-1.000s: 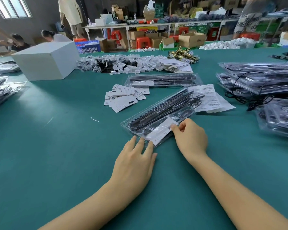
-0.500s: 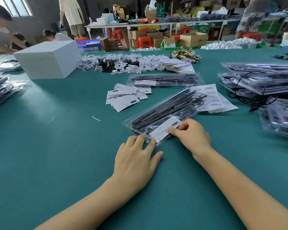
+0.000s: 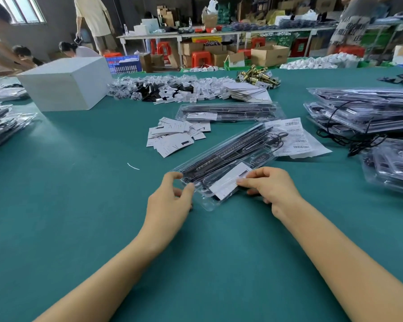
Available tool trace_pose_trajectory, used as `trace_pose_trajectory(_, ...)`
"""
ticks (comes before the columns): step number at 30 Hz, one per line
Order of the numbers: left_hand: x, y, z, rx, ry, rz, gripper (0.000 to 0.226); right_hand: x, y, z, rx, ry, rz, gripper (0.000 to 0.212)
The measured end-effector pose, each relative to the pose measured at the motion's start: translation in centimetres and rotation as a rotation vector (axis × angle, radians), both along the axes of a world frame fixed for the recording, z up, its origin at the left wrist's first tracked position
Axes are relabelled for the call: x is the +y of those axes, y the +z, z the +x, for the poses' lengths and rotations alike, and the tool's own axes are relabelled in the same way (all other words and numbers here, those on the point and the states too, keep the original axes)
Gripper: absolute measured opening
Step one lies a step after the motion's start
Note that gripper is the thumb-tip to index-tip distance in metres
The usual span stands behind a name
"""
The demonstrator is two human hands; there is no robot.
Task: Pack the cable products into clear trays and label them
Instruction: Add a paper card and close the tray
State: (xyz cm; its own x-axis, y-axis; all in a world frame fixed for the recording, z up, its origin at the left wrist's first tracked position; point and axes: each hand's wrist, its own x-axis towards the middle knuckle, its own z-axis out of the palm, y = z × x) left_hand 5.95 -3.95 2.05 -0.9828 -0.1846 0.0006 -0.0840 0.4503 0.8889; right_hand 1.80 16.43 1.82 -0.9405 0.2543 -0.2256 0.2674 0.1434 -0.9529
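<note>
Head view: curled fingers [image 3: 244, 181] of the right hand [image 3: 271, 185] pinch the white label [image 3: 228, 180] on the near end of the clear tray [image 3: 221, 162]. Left hand [image 3: 170, 201] grips that tray's near-left corner, thumb on top, fingers curled at the edge. Both forearms reach forward over the green bench [image 3: 79, 205]. Lying diagonally on the bench, the tray holds long black strips and coiled cable. Loose white labels [image 3: 175, 135] lie beyond it, barcode sheets [image 3: 293, 138] at its far end.
</note>
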Motion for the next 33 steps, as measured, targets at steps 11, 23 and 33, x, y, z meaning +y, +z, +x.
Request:
trace_pose_trajectory(11, -0.5, -0.4, -0.7, -0.043, -0.056, 0.24, 0.036, -0.3, -0.2, 0.1, 0.022, -0.064, -0.015, 0.022)
trace_pose_trajectory(23, -0.1, -1.0, -1.0, 0.017, -0.112, 0.135, 0.022, -0.5, -0.5, 0.9, 0.082, -0.068, 0.049, 0.015)
trace_pose_trajectory(33, -0.1, -1.4, -1.3, 0.041, -0.131, 0.067, 0.025, -1.5, -1.0, 1.4, 0.158, -0.195, 0.153, 0.012)
